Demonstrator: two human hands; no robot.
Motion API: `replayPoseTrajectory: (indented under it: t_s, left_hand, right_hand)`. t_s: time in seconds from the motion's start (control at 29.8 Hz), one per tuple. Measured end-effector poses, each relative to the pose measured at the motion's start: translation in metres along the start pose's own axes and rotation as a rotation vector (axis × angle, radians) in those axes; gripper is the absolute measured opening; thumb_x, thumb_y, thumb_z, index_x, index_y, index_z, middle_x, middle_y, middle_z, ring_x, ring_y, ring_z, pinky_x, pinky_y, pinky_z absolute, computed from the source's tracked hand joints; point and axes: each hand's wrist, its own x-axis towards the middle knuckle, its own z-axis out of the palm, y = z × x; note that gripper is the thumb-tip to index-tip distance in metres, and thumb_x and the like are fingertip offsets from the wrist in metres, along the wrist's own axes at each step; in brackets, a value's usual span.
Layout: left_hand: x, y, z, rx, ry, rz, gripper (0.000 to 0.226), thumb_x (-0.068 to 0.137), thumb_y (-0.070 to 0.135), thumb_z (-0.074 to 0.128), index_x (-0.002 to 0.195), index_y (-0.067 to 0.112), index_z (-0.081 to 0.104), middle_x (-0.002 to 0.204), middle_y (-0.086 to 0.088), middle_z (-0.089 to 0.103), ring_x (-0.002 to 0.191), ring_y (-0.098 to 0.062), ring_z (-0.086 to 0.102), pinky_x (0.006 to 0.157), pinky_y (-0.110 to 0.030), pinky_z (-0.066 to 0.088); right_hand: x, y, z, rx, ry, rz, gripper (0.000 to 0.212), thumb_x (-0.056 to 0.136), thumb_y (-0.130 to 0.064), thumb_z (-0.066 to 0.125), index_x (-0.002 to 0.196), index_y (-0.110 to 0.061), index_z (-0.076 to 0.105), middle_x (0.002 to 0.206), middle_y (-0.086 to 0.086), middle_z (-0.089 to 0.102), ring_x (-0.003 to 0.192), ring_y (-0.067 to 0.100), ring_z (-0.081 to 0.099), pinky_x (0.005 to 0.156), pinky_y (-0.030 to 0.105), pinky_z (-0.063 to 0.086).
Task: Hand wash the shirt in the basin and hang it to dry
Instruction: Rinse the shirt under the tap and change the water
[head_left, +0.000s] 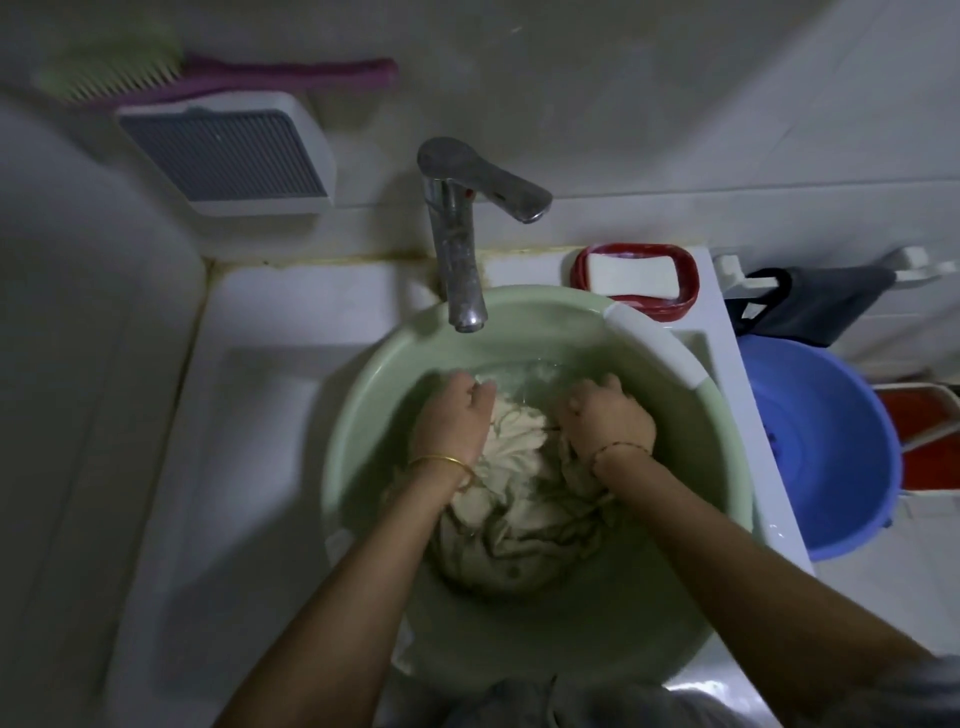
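Head view: centre-frame green basin (628, 618) holds water and a beige shirt (519, 512); left hand (453, 415) and right hand (605, 418) clutch its bunched cloth.

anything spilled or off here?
Nothing major. Left hand and right hand grip the shirt inside the green basin. Only yellow-brown grime along the seam behind the sink, and a small wet patch on the sink's right rim.
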Motion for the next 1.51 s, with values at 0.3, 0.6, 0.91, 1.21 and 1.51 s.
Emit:
replayPoseTrajectory:
  t_s: [0.3,0.6,0.91,1.21,1.51]
  left_hand:
    - [-0.001,-0.024,0.009,0.277,-0.268,0.193,0.079,0.082,0.003,0.053,0.146,0.026,0.012,0.132,-0.014,0.05,0.117,-0.032,0.051,0.097,-0.036,0.042]
    - [-0.002,-0.049,-0.004,0.508,0.129,0.224,0.034,0.078,0.011,0.061,0.111,0.006,0.055,0.114,-0.018,0.05,0.109,-0.039,0.047,0.095,-0.038,0.034]
    - [-0.006,-0.04,0.01,0.372,-0.252,0.13,0.029,0.082,0.021,0.048,0.107,0.017,0.064,0.108,-0.012,0.067,0.097,-0.03,0.061,0.081,-0.031,0.048]
    - [-0.003,-0.063,0.015,0.135,-0.028,-0.229,0.034,0.082,0.012,0.058,0.115,0.003,0.058,0.116,-0.02,0.06,0.108,-0.034,0.057,0.093,-0.036,0.047]
    - [-0.009,-0.041,0.004,-0.359,-0.058,-0.29,0.032,0.06,0.0,0.067,0.09,0.008,0.062,0.086,-0.01,0.061,0.078,-0.022,0.056,0.072,-0.028,0.045]
  right_hand:
    - [-0.009,-0.023,0.004,-0.232,-0.027,-0.4,0.048,0.094,-0.032,0.043,0.14,-0.024,0.034,0.147,0.008,0.032,0.134,0.031,0.029,0.107,0.047,0.031]
    - [-0.007,-0.002,-0.003,-0.61,-0.199,-0.065,0.032,0.098,-0.01,0.038,0.126,-0.007,0.054,0.129,0.01,0.054,0.114,0.025,0.056,0.079,0.032,0.048]
    - [-0.035,-0.03,0.028,-0.425,-0.166,-0.523,0.069,0.092,-0.044,0.047,0.147,-0.017,0.015,0.152,0.011,0.018,0.139,0.034,0.018,0.105,0.049,0.029]
    - [-0.023,-0.022,0.013,-0.771,-0.195,-0.219,0.044,0.099,-0.015,0.028,0.141,-0.007,0.035,0.145,0.016,0.034,0.13,0.038,0.033,0.102,0.051,0.034]
    - [-0.009,0.001,0.033,-0.603,-0.061,-0.289,0.073,0.097,-0.03,0.039,0.149,-0.031,-0.013,0.156,0.016,-0.018,0.14,0.048,-0.004,0.105,0.061,0.028]
